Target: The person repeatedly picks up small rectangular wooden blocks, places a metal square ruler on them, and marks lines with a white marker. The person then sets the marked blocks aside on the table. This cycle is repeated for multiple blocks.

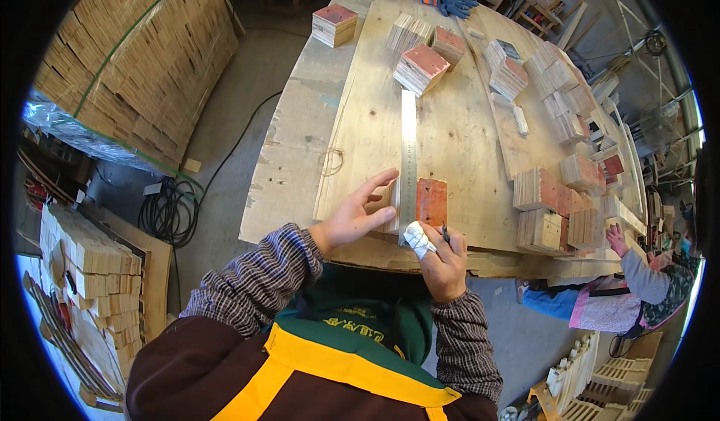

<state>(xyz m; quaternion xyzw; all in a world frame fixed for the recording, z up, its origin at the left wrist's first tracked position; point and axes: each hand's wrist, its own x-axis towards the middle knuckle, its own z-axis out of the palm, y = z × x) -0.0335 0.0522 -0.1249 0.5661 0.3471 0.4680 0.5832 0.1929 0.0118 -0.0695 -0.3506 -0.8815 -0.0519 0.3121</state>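
Observation:
Near the front edge of the work table, a steel ruler [408,151] lies lengthwise, pointing away from me. Against its right side sits a wooden block [431,201] with a reddish top. My left hand [358,215] is at the ruler's left, thumb and fingers apart, fingertips beside a pale wooden edge; whether they touch it I cannot tell. My right hand [444,266] is closed at the block's near end, around a slim dark pen-like tool [445,233]. White wrapping [418,239] covers a finger or thumb of that hand.
Plywood blocks [421,68] stand farther along the table; more are stacked at the right [541,188]. Blue-orange gloves [450,2] lie at the far end. Tall wood stacks [142,61] and a coiled cable [169,211] are at the left. Another person [637,282] works at the right.

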